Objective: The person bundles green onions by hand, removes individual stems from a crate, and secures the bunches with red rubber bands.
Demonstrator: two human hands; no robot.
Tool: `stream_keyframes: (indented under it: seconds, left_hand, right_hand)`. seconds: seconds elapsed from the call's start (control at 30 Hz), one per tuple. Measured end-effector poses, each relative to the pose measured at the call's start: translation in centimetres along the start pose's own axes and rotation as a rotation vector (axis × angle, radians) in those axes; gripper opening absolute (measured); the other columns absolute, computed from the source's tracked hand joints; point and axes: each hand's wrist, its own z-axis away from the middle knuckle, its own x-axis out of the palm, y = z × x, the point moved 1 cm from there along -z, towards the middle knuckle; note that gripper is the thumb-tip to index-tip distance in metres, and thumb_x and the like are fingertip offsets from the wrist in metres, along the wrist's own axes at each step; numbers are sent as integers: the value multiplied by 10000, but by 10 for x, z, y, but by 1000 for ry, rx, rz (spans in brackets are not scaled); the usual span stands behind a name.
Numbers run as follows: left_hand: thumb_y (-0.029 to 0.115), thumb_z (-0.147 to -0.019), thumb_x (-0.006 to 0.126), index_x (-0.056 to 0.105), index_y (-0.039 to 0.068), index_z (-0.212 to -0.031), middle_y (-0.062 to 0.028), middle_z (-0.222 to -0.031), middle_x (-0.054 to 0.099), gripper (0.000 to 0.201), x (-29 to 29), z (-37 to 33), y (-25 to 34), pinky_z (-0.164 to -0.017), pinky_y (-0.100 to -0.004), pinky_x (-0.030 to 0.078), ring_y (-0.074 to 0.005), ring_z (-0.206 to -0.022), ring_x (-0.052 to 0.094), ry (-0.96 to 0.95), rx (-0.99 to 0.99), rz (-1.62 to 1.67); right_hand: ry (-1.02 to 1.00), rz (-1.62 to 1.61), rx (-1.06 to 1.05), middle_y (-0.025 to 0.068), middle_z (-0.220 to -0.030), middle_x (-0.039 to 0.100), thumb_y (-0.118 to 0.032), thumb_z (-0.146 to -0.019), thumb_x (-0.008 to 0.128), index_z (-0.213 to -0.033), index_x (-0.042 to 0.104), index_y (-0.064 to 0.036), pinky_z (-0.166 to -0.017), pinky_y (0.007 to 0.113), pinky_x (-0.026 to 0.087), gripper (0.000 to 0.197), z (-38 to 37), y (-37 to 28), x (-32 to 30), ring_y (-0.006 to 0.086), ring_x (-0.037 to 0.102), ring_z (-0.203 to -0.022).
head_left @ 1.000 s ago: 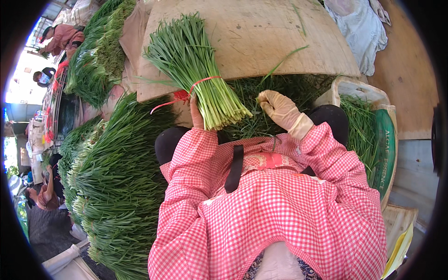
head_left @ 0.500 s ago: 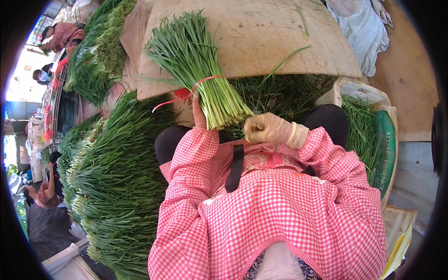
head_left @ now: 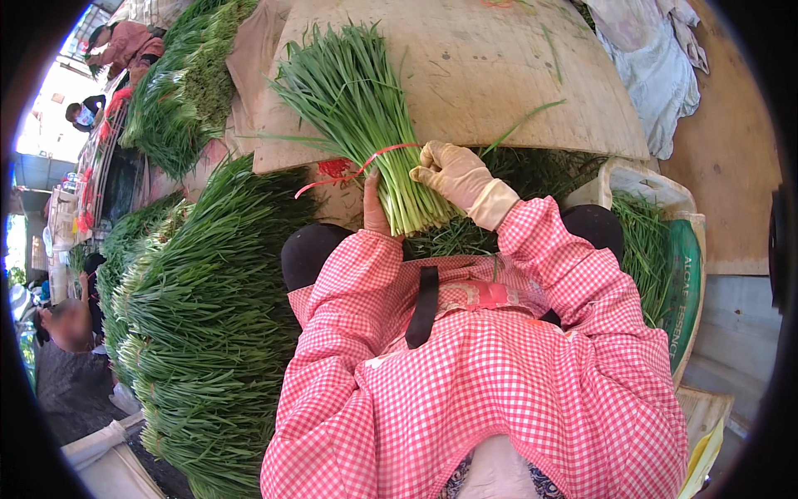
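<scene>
**Bundling station: surface, surroundings and hands**

Work surface: a worn pale wooden board (head_left: pixel 499 75), curved by the lens, lying directly beyond both hands. Setting is an open-air market; bare ground and a pale crumpled cloth (head_left: pixel 657 58) sit beyond and to the right of the right hand.

Largest item: a stacked heap of long green chive bundles (head_left: pixel 208 333), to the left of the left hand, reaching toward the person's lap. A second green heap (head_left: pixel 187 91) lies farther left and beyond. A white and green woven sack holding more greens (head_left: pixel 665 258) stands right of the right hand.

Loose greens cover the lap beneath the hands.

The bunch of green chives (head_left: pixel 366 116) rests on the board's near edge, a red tie band (head_left: pixel 357 170) around its stems.

The left hand (head_left: pixel 374 208), bare, grips the stems from behind. The right hand (head_left: pixel 453 175), in a tan glove, is closed on the bunch beside the band.
</scene>
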Motion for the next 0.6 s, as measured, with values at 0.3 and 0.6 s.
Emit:
stream_keyframes:
  seconds: [0.3,0.6]
  left_hand:
    - [494,-818,510,420,42,-1242,-160,-1171,525,626,2,3,0,-885,-465,462,-302,-1037,550,-33,-53,-7]
    - [427,-847,524,519,40,-1138,-130,-1065,596,484,3,5,0,-836,-428,490,-264,-931,597,-35,-44,51]
  right_hand:
    - [-89,204,99,131,-728,610,-282,-746,643,-781,585,-53,-655,370,449,238,-13,-6,-5,289,593,-721]
    - [-216,119,183,76,-675,595,-220,-727,647,-735,589,-55,-605,327,448,174,-29,9,3,214,565,-637]
